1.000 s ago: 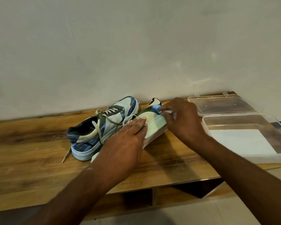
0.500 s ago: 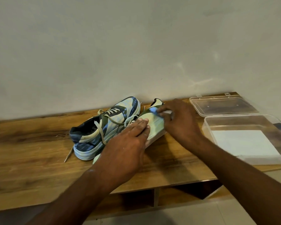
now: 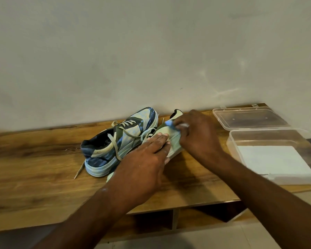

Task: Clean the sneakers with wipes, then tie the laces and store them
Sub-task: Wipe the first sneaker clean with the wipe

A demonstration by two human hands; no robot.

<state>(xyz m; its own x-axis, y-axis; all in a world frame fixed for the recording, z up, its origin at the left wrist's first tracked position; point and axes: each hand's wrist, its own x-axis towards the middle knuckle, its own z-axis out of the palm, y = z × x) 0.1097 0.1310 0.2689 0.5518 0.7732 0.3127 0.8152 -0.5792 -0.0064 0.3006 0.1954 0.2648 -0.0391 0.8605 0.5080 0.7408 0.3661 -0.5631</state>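
Two sneakers lay side by side on the tabletop (image 3: 43, 168), close against the wall; I was in the cleaning step, with tying and storing not yet done. Work was on the near sneaker (image 3: 174, 141), the pale green one, tipped toward me so that its side faced up. My left hand (image 3: 147, 159) lay flat over its middle, fingers (image 3: 160, 139) straight and close together, pressing down to steady it, not gripping. My right hand (image 3: 196, 135) was at the toe end, fingers curled, pinching a small bunched wipe (image 3: 170, 123), light blue-white, against the upper; only bits of the wipe showed past the knuckles, so how much of it touched the shoe I could not tell. The far sneaker (image 3: 118, 141), blue and cream, stood upright just beside the first, touching or nearly so, its laces (image 3: 115, 146) loose and one end trailing onto the wood. Judgement: next move called for short strokes along the upper with steady hold-down, then turning the shoe to reach the other side and the sole edge. A clear plastic box (image 3: 237, 150) stood open to my right, well apart from the shoes, a white sheet (image 3: 273, 159) lying in its bottom, its lid (image 3: 250, 119) lying back behind it; likely the storage place.
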